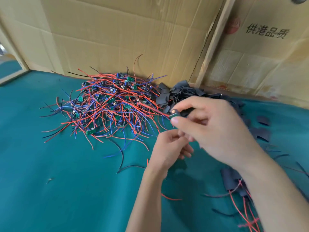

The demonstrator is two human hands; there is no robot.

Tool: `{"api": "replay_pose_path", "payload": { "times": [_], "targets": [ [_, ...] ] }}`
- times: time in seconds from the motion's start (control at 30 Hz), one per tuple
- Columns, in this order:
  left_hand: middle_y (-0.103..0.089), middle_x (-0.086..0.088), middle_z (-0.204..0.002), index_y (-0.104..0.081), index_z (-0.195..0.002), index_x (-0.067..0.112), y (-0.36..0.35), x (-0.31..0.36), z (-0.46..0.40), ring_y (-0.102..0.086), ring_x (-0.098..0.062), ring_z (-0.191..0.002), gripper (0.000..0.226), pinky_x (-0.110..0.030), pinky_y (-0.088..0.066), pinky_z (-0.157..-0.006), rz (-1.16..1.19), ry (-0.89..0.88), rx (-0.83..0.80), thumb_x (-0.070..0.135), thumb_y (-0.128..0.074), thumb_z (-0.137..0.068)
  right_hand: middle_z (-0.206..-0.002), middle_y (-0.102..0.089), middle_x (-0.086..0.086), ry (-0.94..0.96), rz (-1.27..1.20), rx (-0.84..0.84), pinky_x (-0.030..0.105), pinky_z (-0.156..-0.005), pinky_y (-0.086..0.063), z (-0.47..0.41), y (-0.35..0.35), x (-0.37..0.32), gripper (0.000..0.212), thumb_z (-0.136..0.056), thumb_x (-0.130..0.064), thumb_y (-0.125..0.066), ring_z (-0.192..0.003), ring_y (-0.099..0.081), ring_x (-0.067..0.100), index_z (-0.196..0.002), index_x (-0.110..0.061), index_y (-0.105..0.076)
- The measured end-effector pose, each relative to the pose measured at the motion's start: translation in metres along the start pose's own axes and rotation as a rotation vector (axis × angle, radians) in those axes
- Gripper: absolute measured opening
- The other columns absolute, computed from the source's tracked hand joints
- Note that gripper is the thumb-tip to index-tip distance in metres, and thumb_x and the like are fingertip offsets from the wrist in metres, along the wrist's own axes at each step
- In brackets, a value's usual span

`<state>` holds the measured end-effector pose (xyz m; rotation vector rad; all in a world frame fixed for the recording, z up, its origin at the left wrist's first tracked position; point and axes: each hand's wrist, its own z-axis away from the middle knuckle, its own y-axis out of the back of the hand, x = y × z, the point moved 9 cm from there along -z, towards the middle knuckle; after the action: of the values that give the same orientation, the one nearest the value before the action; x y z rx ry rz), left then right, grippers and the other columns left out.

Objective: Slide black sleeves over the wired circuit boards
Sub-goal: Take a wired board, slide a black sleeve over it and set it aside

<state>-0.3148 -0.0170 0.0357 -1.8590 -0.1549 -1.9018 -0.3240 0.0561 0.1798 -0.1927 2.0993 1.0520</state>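
Bench, covered in teal cloth, entered from its near edge outward.

Item, near right corner: finished boards in black sleeves, red wires trailing toward you, partly under your right forearm.

Item, near edge, middle: loose wire offcuts, black and red, lying apart on the cloth.

Item, your left hand: raised above the cloth, below and just beside the right hand. Its fingers are curled inward; whether they pinch a wire you cannot tell, since the right hand covers the fingertips.

Item, your right hand: raised over the middle of the bench. Thumb and forefinger pinch a small green circuit board, which sits at the mouth of a black sleeve held in the same fingers. The board's red wires run left from it into the heap.

Item, right edge: scattered flat sleeve pieces, a few apart from one another.

Item, far side, middle: heap of unsleeved wired boards, green boards tangled in red, blue and black leads.

Item, far side, just right of that heap and touching it: pile of empty black sleeves.

Item, far edge: cardboard wall standing upright, with a wooden batten leaning across it and printed characters at the far right.
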Motion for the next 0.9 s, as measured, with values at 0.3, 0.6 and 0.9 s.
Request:
{"api": "replay_pose_path", "payload": {
  "times": [0.3, 0.6, 0.9],
  "targets": [
    [-0.075, -0.006, -0.080, -0.080, -0.084, 0.016, -0.014, 0.006, 0.002, -0.071, -0.013, -0.066, 0.043, -0.022, -0.055, -0.059, 0.372, 0.068, -0.202, 0.051, -0.054, -0.086, -0.089, -0.067, -0.021, 0.082, 0.347, 0.305, 0.023, -0.076, -0.052, 0.036, 0.016, 0.039, 0.036, -0.076, 0.004, -0.077, -0.079, -0.064, 0.009, -0.099, -0.024, -0.080],
    [-0.069, -0.009, -0.073, -0.072, -0.085, 0.005, 0.014, -0.003, -0.007, -0.070, -0.015, -0.065, 0.015, -0.017, -0.051, -0.055, 0.242, -0.034, 0.129, 0.010, -0.063, -0.096, -0.073, -0.075, -0.012, -0.293, -0.030, 0.120, 0.028, -0.076, -0.054, -0.014, 0.007, 0.107, 0.026, -0.071, -0.016, -0.064, -0.074, -0.068, 0.003, -0.078, -0.035, -0.080],
    [-0.068, -0.015, -0.070, -0.074, -0.091, 0.005, 0.022, -0.007, -0.012, -0.061, -0.014, -0.049, 0.013, -0.017, -0.045, -0.046, 0.005, -0.098, 0.258, 0.009, -0.063, -0.097, -0.121, -0.062, 0.009, -0.548, 0.641, -0.030, 0.035, -0.076, -0.043, -0.070, -0.019, 0.189, 0.034, -0.086, -0.039, -0.072, -0.109, -0.061, 0.036, -0.114, -0.022, -0.063]
  ]
}}
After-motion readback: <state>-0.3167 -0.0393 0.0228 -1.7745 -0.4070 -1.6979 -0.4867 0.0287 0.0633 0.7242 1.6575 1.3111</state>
